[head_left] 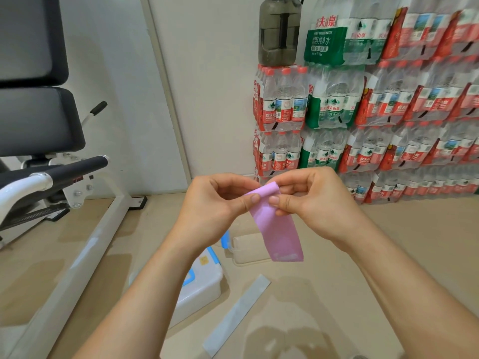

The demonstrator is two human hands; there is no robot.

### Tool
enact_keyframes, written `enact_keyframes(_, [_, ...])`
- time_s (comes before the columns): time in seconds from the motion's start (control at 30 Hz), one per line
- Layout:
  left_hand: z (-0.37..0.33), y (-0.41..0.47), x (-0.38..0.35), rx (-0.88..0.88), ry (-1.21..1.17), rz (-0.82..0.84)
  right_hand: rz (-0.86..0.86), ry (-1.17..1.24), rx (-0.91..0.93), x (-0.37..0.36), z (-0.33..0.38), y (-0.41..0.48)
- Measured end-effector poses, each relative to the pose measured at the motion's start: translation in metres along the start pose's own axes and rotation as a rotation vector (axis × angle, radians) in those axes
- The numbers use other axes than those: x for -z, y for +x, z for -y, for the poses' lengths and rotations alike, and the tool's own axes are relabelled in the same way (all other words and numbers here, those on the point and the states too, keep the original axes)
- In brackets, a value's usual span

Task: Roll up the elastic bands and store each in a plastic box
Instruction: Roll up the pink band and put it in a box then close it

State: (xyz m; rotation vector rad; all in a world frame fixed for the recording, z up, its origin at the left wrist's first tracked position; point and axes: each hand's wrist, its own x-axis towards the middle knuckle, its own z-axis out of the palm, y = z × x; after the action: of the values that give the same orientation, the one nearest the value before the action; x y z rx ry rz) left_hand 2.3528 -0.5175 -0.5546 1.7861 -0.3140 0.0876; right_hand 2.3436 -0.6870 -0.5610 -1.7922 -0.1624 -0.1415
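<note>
A pink elastic band (278, 230) hangs in the air in front of me, its top end curled over into the start of a roll. My left hand (217, 203) and my right hand (311, 198) both pinch that curled top end between thumb and fingers. On the floor below lies a flat grey elastic band (237, 317). A white plastic box with blue clasps (199, 283) sits partly hidden under my left forearm. A clear plastic box (248, 248) stands behind the hanging band, with something blue at its left edge.
An exercise bench with a white frame (85, 252) and black pads fills the left side. Stacked packs of bottled water (375, 117) line the wall at the right, with a large dark jug (280, 32) on top. The floor is beige.
</note>
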Motion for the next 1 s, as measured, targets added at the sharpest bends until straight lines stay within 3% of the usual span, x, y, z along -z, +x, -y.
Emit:
enact_keyframes(0.2, [-0.0021,-0.0017,-0.0013,-0.074,0.164,-0.022,0.018,0.065,-0.023,-0.0018,0.0003,-0.0014])
enact_keyframes(0.47, [-0.003,-0.001,-0.004,-0.077,0.141,-0.026,0.038,0.156,-0.063,0.0002,-0.0014,-0.0012])
enact_keyframes(0.83, [0.0001,-0.0022,-0.0025,0.015,-0.076,0.117,0.01,0.207,-0.038,0.0036,0.0022,-0.003])
enact_keyframes(1.0, [-0.0015,-0.0019,-0.0034,0.054,-0.14,0.043,0.038,0.184,-0.031,0.0038,0.002,-0.0033])
